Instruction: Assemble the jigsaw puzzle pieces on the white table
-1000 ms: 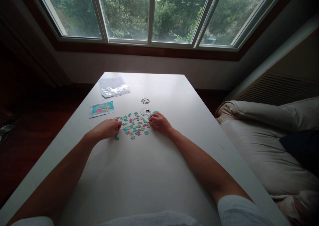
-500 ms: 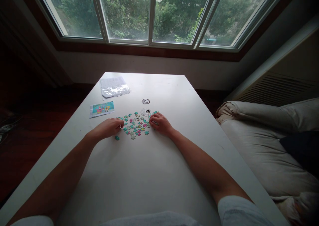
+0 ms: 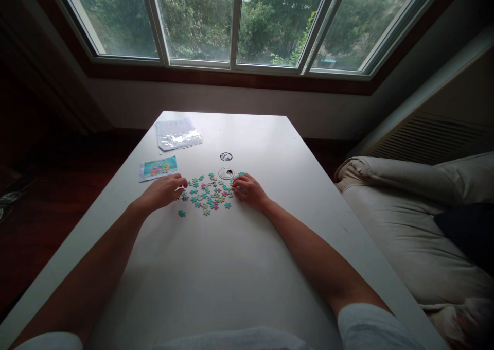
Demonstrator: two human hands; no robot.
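Small jigsaw puzzle pieces (image 3: pixel 210 195), mostly teal with some pink, yellow and pale ones, lie scattered between my two hands on the white table (image 3: pixel 224 267). At the left edge of the pieces, my left hand (image 3: pixel 165 188) is open, with thumb and fingers apart over a few of them. My right hand (image 3: pixel 249 190) rests at the right edge with its fingers curled down on the pieces; what lies under the fingertips is hidden. One teal piece (image 3: pixel 181 213) lies apart, nearer to me.
A colourful cartoon picture card (image 3: pixel 158 168) lies behind my left hand. Farther back is a clear plastic bag (image 3: pixel 177 134) with papers. Two round inserts (image 3: pixel 226 173) are set in the tabletop. A padded sofa (image 3: pixel 386 211) stands to the right, and a window (image 3: pixel 231 25) is ahead.
My left hand has lifted slightly up and to the left, and its fingers have spread from a pinch. My right hand has hardly moved.
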